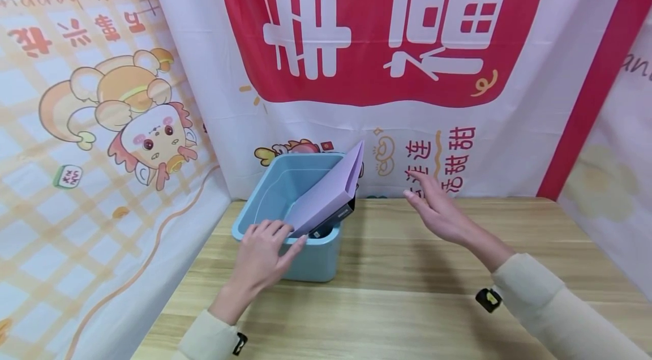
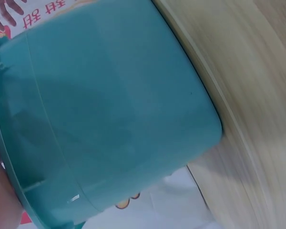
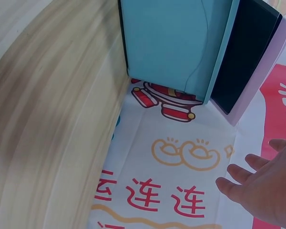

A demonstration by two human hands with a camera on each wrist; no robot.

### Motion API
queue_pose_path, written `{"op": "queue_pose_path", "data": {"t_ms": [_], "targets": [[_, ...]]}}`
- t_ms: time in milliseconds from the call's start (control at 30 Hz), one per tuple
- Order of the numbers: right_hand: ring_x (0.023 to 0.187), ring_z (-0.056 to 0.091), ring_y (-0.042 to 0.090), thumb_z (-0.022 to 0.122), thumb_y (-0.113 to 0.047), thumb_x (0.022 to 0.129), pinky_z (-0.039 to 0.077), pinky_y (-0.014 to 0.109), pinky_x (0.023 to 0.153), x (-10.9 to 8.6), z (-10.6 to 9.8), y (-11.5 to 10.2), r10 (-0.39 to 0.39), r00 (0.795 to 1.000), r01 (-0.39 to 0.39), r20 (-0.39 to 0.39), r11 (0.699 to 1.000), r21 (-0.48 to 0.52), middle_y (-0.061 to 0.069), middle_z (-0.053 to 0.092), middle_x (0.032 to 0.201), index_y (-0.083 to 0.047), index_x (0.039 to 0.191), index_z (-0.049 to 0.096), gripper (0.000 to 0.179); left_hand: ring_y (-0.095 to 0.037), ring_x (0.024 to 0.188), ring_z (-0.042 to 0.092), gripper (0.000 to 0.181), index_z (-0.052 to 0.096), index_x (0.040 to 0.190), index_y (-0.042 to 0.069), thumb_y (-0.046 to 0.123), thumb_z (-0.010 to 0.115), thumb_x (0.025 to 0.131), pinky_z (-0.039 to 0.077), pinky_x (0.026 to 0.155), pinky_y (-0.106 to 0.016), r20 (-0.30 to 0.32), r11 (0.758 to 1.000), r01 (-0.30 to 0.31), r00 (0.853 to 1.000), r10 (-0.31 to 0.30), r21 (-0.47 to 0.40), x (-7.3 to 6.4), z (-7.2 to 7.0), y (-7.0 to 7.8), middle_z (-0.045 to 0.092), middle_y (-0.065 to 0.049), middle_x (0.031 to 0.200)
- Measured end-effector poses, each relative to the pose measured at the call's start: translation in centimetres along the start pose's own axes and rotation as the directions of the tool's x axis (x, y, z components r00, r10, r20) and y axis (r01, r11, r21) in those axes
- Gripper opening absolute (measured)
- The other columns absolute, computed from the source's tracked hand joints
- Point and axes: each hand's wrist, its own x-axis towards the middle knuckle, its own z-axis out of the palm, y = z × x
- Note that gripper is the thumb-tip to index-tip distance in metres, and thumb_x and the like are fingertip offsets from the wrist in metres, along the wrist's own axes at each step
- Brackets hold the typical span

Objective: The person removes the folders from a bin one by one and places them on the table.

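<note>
A light-blue plastic bin (image 1: 311, 261) stands upright on the wooden table. My left hand (image 1: 262, 255) is at its near rim, fingers bent over the edge and thumb lying along the rim; in the left wrist view the bin wall (image 2: 114, 105) hides most of that hand. Leaning out of the bin is a lavender folder-like case (image 1: 323, 193), tilted up to the right. A black flat thing (image 3: 250, 52) with small light print lies against its underside. My right hand (image 1: 440, 210) hovers to the right, apart from bin and case, fingers extended and holding nothing.
The wooden table (image 1: 407, 315) runs up to a white cloth backdrop (image 1: 198, 26) with a red printed panel (image 1: 367, 31). A checked, cartoon-printed cloth (image 1: 102, 179) hangs along the left side. Both sleeves carry a small black device near the wrist.
</note>
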Motion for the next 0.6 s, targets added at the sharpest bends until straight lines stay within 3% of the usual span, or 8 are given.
{"op": "queue_pose_path", "data": {"t_ms": [267, 600], "targets": [[0.136, 0.024, 0.031, 0.035, -0.048, 0.099, 0.024, 0.057, 0.104, 0.3, 0.4, -0.4, -0.018, 1.000, 0.018, -0.001, 1.000, 0.006, 0.010, 0.023, 0.150, -0.019, 0.148, 0.021, 0.059, -0.021, 0.097, 0.058, 0.056, 0.069, 0.102, 0.019, 0.066, 0.042, 0.088, 0.042, 0.083, -0.045, 0.047, 1.000, -0.015, 0.999, 0.014, 0.025, -0.5, -0.2, -1.0, 0.066, 0.000, 0.102], [0.134, 0.029, 0.032, 0.034, -0.055, 0.096, 0.029, 0.055, 0.103, 0.4, 0.9, -1.2, 0.014, 0.999, -0.016, 0.035, 0.998, 0.058, 0.007, 0.023, 0.151, -0.022, 0.148, 0.020, 0.063, -0.021, 0.091, 0.062, 0.057, 0.070, 0.101, 0.017, 0.066, 0.046, 0.085, 0.044, 0.080, -0.043, 0.020, 0.999, -0.021, 1.000, 0.021, 0.028, -1.0, -0.3, -1.7, 0.069, 0.000, 0.099]]}}
